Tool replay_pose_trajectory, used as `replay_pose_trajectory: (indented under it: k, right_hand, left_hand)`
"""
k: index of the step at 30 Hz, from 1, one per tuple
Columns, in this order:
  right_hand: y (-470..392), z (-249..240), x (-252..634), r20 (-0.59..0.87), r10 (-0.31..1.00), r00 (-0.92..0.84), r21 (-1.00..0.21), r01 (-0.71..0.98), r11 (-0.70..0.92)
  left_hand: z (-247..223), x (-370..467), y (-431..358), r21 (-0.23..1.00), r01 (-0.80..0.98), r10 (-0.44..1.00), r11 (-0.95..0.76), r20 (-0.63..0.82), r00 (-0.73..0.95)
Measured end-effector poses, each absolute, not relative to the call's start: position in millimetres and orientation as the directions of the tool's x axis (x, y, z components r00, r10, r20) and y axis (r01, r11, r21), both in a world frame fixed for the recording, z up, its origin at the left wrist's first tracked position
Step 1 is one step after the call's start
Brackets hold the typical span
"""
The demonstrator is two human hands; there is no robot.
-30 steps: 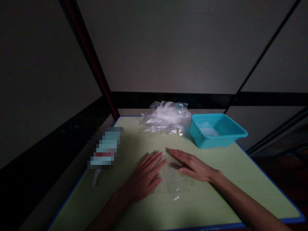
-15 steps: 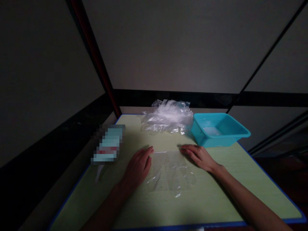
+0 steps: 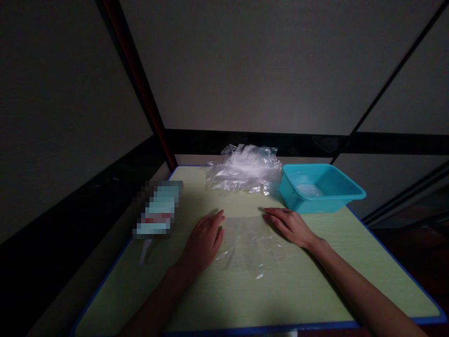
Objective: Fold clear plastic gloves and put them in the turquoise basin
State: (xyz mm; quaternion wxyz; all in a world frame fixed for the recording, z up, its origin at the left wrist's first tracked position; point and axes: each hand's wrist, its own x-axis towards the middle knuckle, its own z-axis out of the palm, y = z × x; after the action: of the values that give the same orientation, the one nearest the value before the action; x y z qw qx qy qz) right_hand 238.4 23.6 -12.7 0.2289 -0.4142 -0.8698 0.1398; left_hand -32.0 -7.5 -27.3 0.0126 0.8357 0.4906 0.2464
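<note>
A thin clear plastic glove [image 3: 254,248] lies spread on the pale green table [image 3: 315,290], its fingers pointing toward the near edge. My left hand [image 3: 205,241] rests at the far left corner of its cuff, fingers extended and slightly apart. At the far right corner of the cuff is my right hand [image 3: 291,227], its fingers stretched out and touching the plastic edge. Neither hand is wrapped round anything. Behind them sits a crumpled heap of clear plastic [image 3: 245,171].
A turquoise basin [image 3: 315,204] stands at the back right with some whitish clear material inside. On the left edge lies a pixelated light-coloured pack [image 3: 159,210], with a white strip [image 3: 144,252] below it. Cabinet panels rise behind the table.
The clear glove has shifted slightly away from me and lies a little flatter. Both hands have moved a little forward with its cuff.
</note>
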Motion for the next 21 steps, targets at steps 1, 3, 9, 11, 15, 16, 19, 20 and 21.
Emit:
replay_pose_trajectory:
  k: [1, 3, 9, 11, 15, 16, 19, 20, 21]
  right_hand:
    - [24, -13, 238, 0.283, 0.784, -0.552, -0.421, 0.663, 0.619]
    - [25, -14, 238, 0.283, 0.781, -0.556, -0.402, 0.671, 0.623]
    - [28, -18, 238, 0.294, 0.783, -0.548, -0.409, 0.669, 0.621]
    - [28, -20, 238, 0.295, 0.79, -0.538, -0.428, 0.664, 0.613]
    - [26, -19, 233, 0.323, 0.803, -0.5, -0.464, 0.656, 0.595]
    - [25, -18, 230, 0.327, 0.802, -0.5, -0.465, 0.654, 0.597]
    - [21, -16, 214, 0.312, 0.779, -0.543, -0.432, 0.649, 0.626]
    - [19, -16, 208, 0.296, 0.767, -0.568, -0.412, 0.649, 0.64]
    - [17, -17, 202, 0.277, 0.755, -0.594, -0.391, 0.648, 0.654]
  left_hand:
    - [-27, -32, -8, 0.254, 0.818, 0.829, -0.516, 0.389, 0.402]
    - [-28, -31, -7, 0.226, 0.83, 0.836, -0.51, 0.361, 0.415]
    - [-33, -32, -6, 0.175, 0.845, 0.849, -0.505, 0.279, 0.449]
    - [-36, -33, -6, 0.186, 0.842, 0.85, -0.506, 0.278, 0.449]
    - [-36, -33, -5, 0.205, 0.843, 0.847, -0.497, 0.328, 0.419]
    - [-34, -31, -5, 0.206, 0.845, 0.845, -0.494, 0.342, 0.411]
    - [-26, -20, -2, 0.187, 0.844, 0.836, -0.503, 0.351, 0.421]
    - [-23, -15, -2, 0.175, 0.84, 0.833, -0.513, 0.339, 0.438]
    - [-20, -9, -1, 0.162, 0.835, 0.827, -0.526, 0.325, 0.458]
